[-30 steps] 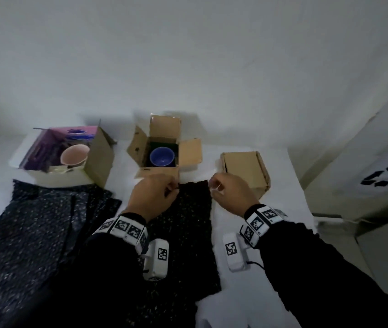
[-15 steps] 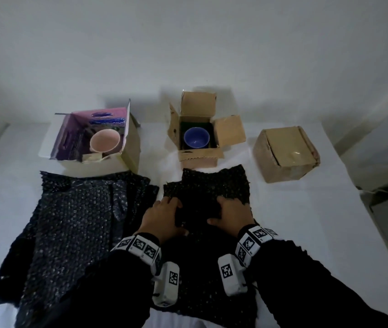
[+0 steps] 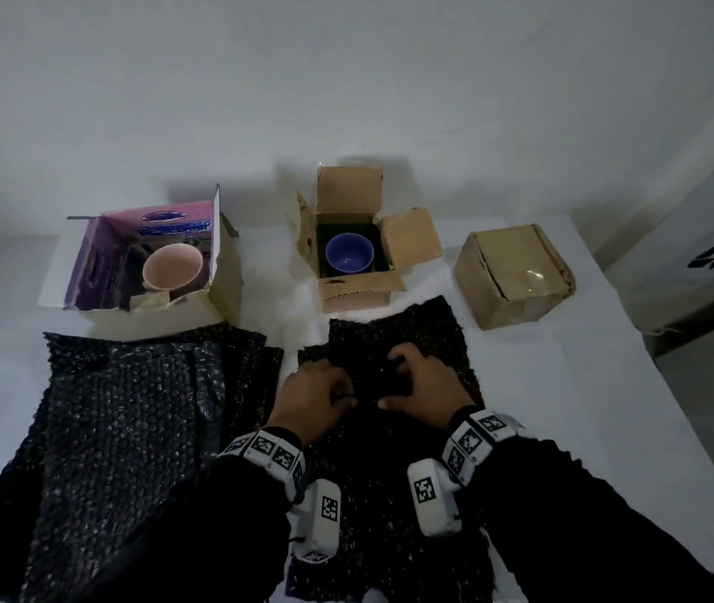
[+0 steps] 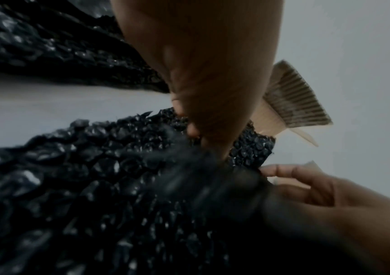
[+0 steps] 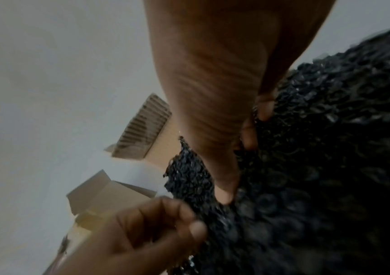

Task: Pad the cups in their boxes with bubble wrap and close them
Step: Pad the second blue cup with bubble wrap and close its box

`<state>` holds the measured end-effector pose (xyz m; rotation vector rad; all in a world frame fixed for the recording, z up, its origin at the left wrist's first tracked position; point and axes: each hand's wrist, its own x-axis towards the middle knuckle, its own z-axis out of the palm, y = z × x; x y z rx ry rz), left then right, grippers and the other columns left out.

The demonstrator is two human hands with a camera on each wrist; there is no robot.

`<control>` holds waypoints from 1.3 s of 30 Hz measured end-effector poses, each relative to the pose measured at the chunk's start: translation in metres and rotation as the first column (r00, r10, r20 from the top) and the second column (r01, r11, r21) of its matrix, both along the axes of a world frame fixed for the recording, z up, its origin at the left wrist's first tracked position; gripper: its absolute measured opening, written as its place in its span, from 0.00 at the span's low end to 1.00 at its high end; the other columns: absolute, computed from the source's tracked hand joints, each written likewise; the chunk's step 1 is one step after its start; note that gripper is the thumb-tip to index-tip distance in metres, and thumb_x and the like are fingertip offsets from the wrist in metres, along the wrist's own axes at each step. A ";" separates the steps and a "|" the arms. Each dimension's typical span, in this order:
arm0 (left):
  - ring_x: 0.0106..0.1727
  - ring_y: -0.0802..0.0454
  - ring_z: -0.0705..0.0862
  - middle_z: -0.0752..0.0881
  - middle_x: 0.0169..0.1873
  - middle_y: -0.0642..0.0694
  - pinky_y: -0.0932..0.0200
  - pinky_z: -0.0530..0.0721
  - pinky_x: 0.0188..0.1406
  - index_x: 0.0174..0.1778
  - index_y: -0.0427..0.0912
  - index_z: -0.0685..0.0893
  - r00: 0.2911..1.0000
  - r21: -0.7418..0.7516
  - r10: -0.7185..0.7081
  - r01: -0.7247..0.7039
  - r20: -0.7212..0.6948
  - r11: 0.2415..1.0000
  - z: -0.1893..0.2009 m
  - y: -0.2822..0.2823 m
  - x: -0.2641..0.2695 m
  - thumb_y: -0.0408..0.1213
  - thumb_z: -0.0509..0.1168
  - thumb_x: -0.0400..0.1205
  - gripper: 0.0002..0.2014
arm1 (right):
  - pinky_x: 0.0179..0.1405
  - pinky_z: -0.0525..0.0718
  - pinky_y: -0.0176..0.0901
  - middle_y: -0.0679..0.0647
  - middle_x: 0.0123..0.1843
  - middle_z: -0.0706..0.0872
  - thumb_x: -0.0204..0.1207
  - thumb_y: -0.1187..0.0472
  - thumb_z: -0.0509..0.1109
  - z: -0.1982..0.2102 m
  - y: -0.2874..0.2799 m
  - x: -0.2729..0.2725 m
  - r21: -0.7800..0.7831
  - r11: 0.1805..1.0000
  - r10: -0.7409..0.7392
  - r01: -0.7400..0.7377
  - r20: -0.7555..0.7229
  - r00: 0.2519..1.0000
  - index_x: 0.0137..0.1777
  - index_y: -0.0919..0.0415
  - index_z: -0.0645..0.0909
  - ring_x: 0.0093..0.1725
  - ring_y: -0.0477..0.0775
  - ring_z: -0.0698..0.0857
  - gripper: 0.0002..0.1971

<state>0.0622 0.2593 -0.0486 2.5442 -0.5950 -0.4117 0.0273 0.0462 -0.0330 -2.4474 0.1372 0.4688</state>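
A small black bubble wrap sheet [image 3: 394,332] lies on the table in front of an open brown box [image 3: 363,291] that holds a blue cup [image 3: 348,254]. My left hand [image 3: 342,393] and right hand [image 3: 394,385] sit side by side on the sheet's middle, fingers curled and bunching a fold of it between them. In the left wrist view my left fingers [image 4: 189,128] dig into the bubble wrap [image 4: 95,176]. The right wrist view shows my right fingers [image 5: 248,137] pinching the bubble wrap [image 5: 319,148]. A pink cup [image 3: 172,267] stands in a larger open box [image 3: 150,317] at the back left.
A closed, taped brown box [image 3: 516,276] sits at the back right. A large black bubble wrap sheet [image 3: 129,406] covers the table's left side. The white table's edge [image 3: 668,398] runs along the right, and a wall stands behind the boxes.
Both hands moved from the sheet's far edge near the blue cup's box back to its middle. They went from lying flat on it to gathering a fold.
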 end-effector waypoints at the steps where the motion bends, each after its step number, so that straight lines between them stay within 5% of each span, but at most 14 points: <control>1: 0.53 0.50 0.80 0.82 0.46 0.53 0.52 0.79 0.52 0.46 0.51 0.85 0.999 -0.054 -0.015 0.018 0.049 0.998 0.001 -0.002 -0.001 0.47 0.72 0.76 0.07 | 0.60 0.80 0.52 0.46 0.53 0.86 0.64 0.45 0.81 -0.004 0.000 -0.001 -0.010 1.000 -0.021 0.021 0.069 0.997 0.62 0.45 0.73 0.57 0.52 0.84 0.29; 5: 0.45 0.52 0.83 0.85 0.41 0.53 0.49 0.83 0.47 0.48 0.52 0.78 1.000 -0.259 0.012 -0.004 0.027 0.966 0.019 -0.006 0.008 0.46 0.66 0.81 0.05 | 0.57 0.81 0.46 0.46 0.49 0.84 0.72 0.54 0.76 0.005 0.000 0.004 0.279 0.956 -0.159 0.086 0.248 0.956 0.65 0.43 0.73 0.52 0.45 0.84 0.23; 9: 0.39 0.51 0.85 0.85 0.38 0.52 0.50 0.84 0.41 0.49 0.47 0.75 0.992 -0.429 0.106 -0.068 0.066 0.901 0.047 -0.019 0.023 0.37 0.66 0.82 0.06 | 0.66 0.73 0.40 0.47 0.61 0.78 0.68 0.42 0.75 0.032 -0.001 0.021 0.291 0.953 -0.025 -0.081 0.344 0.939 0.63 0.45 0.77 0.64 0.47 0.75 0.24; 13: 0.44 0.60 0.86 0.87 0.42 0.54 0.67 0.81 0.42 0.53 0.48 0.75 0.970 -0.602 0.241 -0.215 -0.040 0.769 0.073 -0.037 0.035 0.39 0.67 0.82 0.08 | 0.50 0.81 0.41 0.51 0.51 0.88 0.71 0.59 0.78 0.057 -0.003 0.039 0.499 0.866 -0.101 -0.042 0.257 0.961 0.58 0.50 0.74 0.50 0.48 0.87 0.19; 17: 0.49 0.63 0.87 0.89 0.49 0.54 0.72 0.82 0.47 0.61 0.52 0.77 0.979 -0.550 0.170 -0.201 -0.108 0.810 0.084 -0.037 0.042 0.46 0.75 0.76 0.20 | 0.50 0.84 0.49 0.52 0.48 0.88 0.71 0.55 0.76 0.072 -0.006 0.056 0.610 0.786 -0.344 0.101 0.295 0.891 0.52 0.46 0.73 0.49 0.54 0.87 0.16; 20: 0.45 0.63 0.88 0.90 0.46 0.53 0.71 0.83 0.43 0.54 0.51 0.81 0.971 -0.564 0.221 -0.234 -0.093 0.792 0.093 -0.044 0.047 0.44 0.76 0.75 0.14 | 0.49 0.78 0.35 0.46 0.45 0.82 0.73 0.67 0.73 0.082 -0.004 0.065 0.531 0.845 -0.373 0.063 0.502 0.780 0.50 0.54 0.75 0.48 0.44 0.82 0.12; 24: 0.49 0.54 0.88 0.90 0.47 0.47 0.56 0.88 0.49 0.55 0.42 0.83 0.900 -0.638 0.400 -0.412 -0.174 0.651 0.108 -0.056 0.063 0.43 0.71 0.80 0.12 | 0.55 0.76 0.32 0.53 0.54 0.82 0.71 0.67 0.72 0.095 0.003 0.073 0.472 0.874 -0.254 -0.115 0.646 0.720 0.54 0.60 0.80 0.56 0.45 0.81 0.12; 27: 0.54 0.44 0.89 0.90 0.50 0.40 0.50 0.88 0.54 0.56 0.39 0.86 0.819 -0.723 0.229 -0.573 -0.526 0.386 0.128 -0.057 0.075 0.40 0.59 0.87 0.12 | 0.59 0.80 0.38 0.53 0.58 0.81 0.68 0.62 0.78 0.100 -0.003 0.089 0.397 0.905 -0.159 -0.151 0.647 0.746 0.58 0.57 0.80 0.61 0.47 0.80 0.19; 28: 0.53 0.44 0.89 0.91 0.48 0.40 0.49 0.88 0.54 0.54 0.41 0.88 0.812 -0.724 0.197 -0.580 -0.549 0.374 0.132 -0.055 0.080 0.40 0.58 0.88 0.13 | 0.60 0.81 0.42 0.51 0.57 0.81 0.67 0.64 0.78 0.101 -0.007 0.096 0.376 0.915 -0.148 -0.145 0.648 0.747 0.57 0.56 0.81 0.61 0.48 0.80 0.18; 30: 0.50 0.44 0.89 0.91 0.46 0.42 0.44 0.88 0.54 0.50 0.46 0.89 0.871 -0.723 0.283 -0.492 -0.403 0.484 0.134 -0.051 0.090 0.40 0.59 0.87 0.11 | 0.60 0.82 0.46 0.49 0.55 0.83 0.67 0.68 0.76 0.104 -0.016 0.111 0.366 0.925 -0.171 -0.103 0.642 0.748 0.53 0.55 0.83 0.58 0.47 0.82 0.16; 31: 0.49 0.45 0.88 0.90 0.47 0.43 0.43 0.88 0.54 0.51 0.48 0.88 0.906 -0.677 0.375 -0.401 -0.194 0.617 0.129 -0.046 0.097 0.41 0.62 0.86 0.09 | 0.58 0.83 0.45 0.49 0.54 0.83 0.67 0.69 0.75 0.105 -0.020 0.119 0.374 0.925 -0.203 -0.066 0.633 0.747 0.52 0.54 0.84 0.56 0.46 0.83 0.15; 33: 0.56 0.43 0.80 0.84 0.57 0.44 0.45 0.82 0.58 0.56 0.50 0.86 0.848 -0.345 0.413 -0.298 0.331 0.890 0.120 -0.036 0.112 0.45 0.66 0.80 0.10 | 0.57 0.83 0.43 0.48 0.53 0.84 0.68 0.71 0.74 0.106 -0.025 0.137 0.388 0.921 -0.288 0.025 0.635 0.717 0.50 0.55 0.84 0.54 0.44 0.82 0.14; 34: 0.60 0.40 0.75 0.78 0.63 0.43 0.44 0.78 0.61 0.59 0.51 0.84 0.809 -0.190 0.375 -0.323 0.453 0.927 0.114 -0.031 0.119 0.47 0.67 0.78 0.14 | 0.57 0.82 0.41 0.48 0.53 0.84 0.68 0.71 0.74 0.106 -0.025 0.147 0.392 0.918 -0.321 0.057 0.651 0.688 0.50 0.55 0.83 0.53 0.43 0.82 0.14; 39: 0.68 0.38 0.76 0.72 0.70 0.41 0.42 0.79 0.65 0.74 0.49 0.72 0.906 -0.005 0.395 -0.399 0.150 0.917 0.091 -0.015 0.140 0.49 0.72 0.76 0.31 | 0.48 0.81 0.36 0.51 0.55 0.82 0.68 0.70 0.73 0.093 0.000 0.196 0.288 0.956 -0.251 0.055 0.704 0.664 0.50 0.52 0.82 0.49 0.45 0.81 0.14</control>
